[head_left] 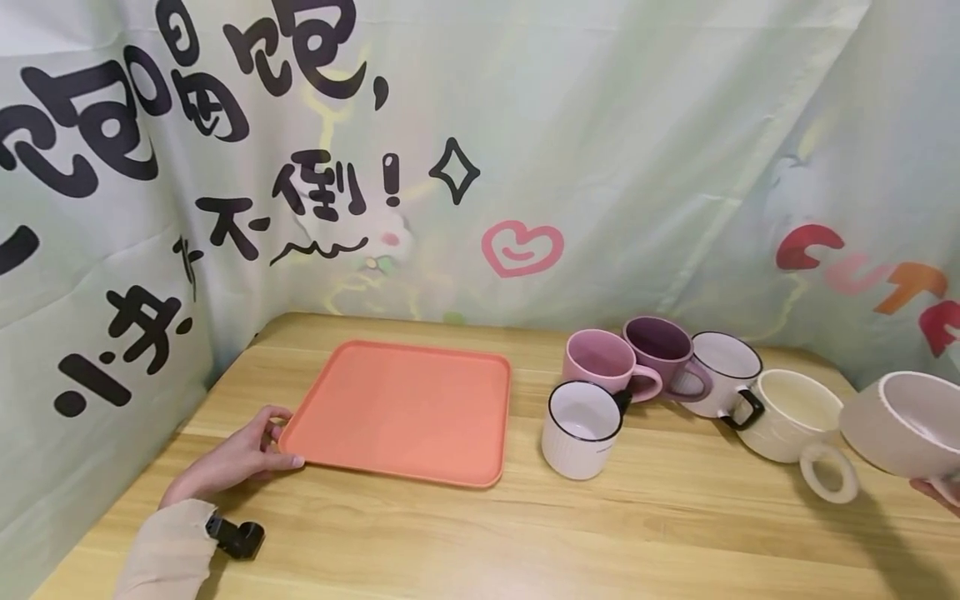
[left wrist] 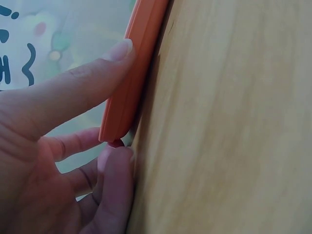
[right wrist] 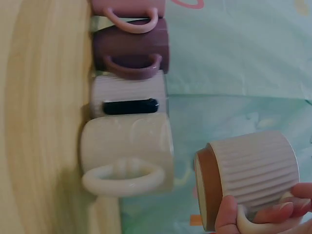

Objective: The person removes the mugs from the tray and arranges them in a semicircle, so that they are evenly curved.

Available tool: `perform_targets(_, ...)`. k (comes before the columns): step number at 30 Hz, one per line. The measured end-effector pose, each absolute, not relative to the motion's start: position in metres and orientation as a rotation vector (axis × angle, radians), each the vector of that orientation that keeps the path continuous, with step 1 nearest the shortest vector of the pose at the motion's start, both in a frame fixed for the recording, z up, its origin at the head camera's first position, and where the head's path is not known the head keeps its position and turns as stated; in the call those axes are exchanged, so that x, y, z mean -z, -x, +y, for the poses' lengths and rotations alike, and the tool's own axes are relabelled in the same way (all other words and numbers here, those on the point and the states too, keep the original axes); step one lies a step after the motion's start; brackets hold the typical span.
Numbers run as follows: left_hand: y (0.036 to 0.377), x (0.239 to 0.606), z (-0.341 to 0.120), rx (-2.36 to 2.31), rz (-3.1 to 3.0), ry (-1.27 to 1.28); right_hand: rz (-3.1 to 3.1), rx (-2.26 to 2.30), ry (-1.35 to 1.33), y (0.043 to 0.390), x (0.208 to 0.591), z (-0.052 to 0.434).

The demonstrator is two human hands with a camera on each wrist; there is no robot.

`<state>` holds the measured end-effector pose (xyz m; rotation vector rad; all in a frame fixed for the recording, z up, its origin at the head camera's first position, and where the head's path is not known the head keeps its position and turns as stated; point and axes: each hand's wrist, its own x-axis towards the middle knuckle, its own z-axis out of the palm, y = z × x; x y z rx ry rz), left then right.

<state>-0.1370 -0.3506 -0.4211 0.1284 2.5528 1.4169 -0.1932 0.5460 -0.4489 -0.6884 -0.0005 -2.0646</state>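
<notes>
My left hand (head_left: 238, 457) grips the near left corner of a coral-coloured tray (head_left: 405, 412) that lies on the table, thumb along its front edge. In the left wrist view the fingers bend around the tray's corner (left wrist: 124, 92). At the right edge of the head view, my right hand (head_left: 937, 497) holds a pale ribbed mug (right wrist: 256, 168) by its handle, raised off the table. Most of this hand is cut off in the head view; the right wrist view shows fingers (right wrist: 226, 214) at the handle. The mug's unglazed brown base faces the left there.
A cream mug (head_left: 787, 425) with a ring handle stands nearest the held mug. Beside it are a white black-rimmed mug (head_left: 697, 398), a dark purple mug (head_left: 652, 354), a pink mug (head_left: 592, 371) and another white black-rimmed mug (head_left: 573, 446). Printed cloth (head_left: 600, 150) hangs behind the table (head_left: 450, 542).
</notes>
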Motion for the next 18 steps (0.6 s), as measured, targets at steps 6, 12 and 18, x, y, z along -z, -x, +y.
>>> perform_targets(6,0.133,0.42,-0.354,-1.401,2.559,-0.126,-0.098,2.146,0.617,0.186,0.462,0.548)
perform_targets(12,0.132,0.421,-0.356,-1.414,2.535,-0.113,-0.072,2.253,0.749,0.154,0.428,0.485)
perform_targets(18,0.132,0.422,-0.357,-1.41,2.531,-0.106,0.217,2.496,0.976,0.152,0.446,0.485)
